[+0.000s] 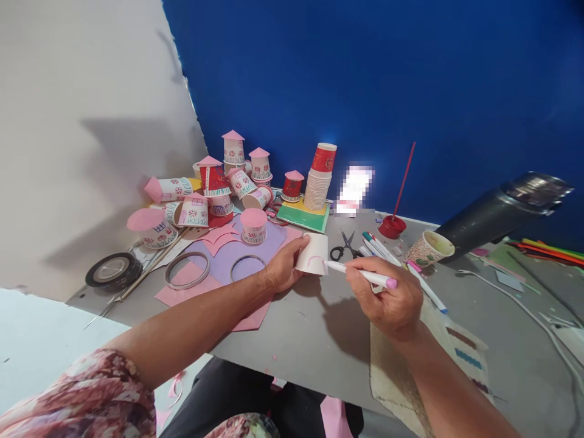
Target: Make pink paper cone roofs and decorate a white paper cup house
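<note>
A white paper cup point(314, 248) is held above the grey table by my left hand point(286, 266), thumb and fingers closed around its left side. A faint pink line curves across the cup near its wider lower edge. My right hand point(391, 297) grips a white marker point(362, 274) with a pink end. Its tip points left and meets, or nearly meets, the cup's right side beside the pink line. Black-handled scissors point(345, 246) lie just behind the cup and marker.
Decorated cups with pink cone roofs point(194, 210) crowd the left back. A cup stack point(318, 182) stands on a green and yellow pad point(303, 216). Tape rolls point(187, 271) lie on pink and purple paper. Right: markers, a patterned cup point(431, 248), a dark flask point(497, 213), a cloth point(392, 359).
</note>
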Tool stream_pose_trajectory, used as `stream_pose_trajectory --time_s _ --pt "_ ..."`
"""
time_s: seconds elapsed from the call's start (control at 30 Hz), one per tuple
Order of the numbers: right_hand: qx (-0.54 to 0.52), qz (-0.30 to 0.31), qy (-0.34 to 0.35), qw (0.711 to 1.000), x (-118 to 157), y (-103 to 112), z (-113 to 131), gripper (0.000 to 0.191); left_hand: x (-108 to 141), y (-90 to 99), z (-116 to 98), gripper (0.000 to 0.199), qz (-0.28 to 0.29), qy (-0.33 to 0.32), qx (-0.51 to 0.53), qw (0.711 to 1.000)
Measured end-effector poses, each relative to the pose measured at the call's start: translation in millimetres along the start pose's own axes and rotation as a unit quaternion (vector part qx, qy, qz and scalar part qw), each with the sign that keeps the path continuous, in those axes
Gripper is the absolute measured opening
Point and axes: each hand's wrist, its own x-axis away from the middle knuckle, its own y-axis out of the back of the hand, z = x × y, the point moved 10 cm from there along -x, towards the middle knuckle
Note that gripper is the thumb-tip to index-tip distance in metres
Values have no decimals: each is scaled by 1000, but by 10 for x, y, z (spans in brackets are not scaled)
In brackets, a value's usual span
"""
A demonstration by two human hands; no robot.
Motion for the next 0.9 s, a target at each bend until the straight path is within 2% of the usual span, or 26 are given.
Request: stream_pose_trajectory --time_s 0.23,0.47,0.67,0.9 --pt "-36 34 -13 999 2 -34 -12 16 -3 -2 -12 21 6 -8 -14 1000" --pt "-13 11 -33 999 -7 1 -41 15 -3 2 2 18 4 -1 0 1000" --pt "-47 50 -36 997 1 -64 -46 19 -2 -5 -3 21 10 -3 -16 1000" --pt "-22 24 -56 998 -6 -15 -74 18 2 -19 -11 19 14 -6 -2 1000"
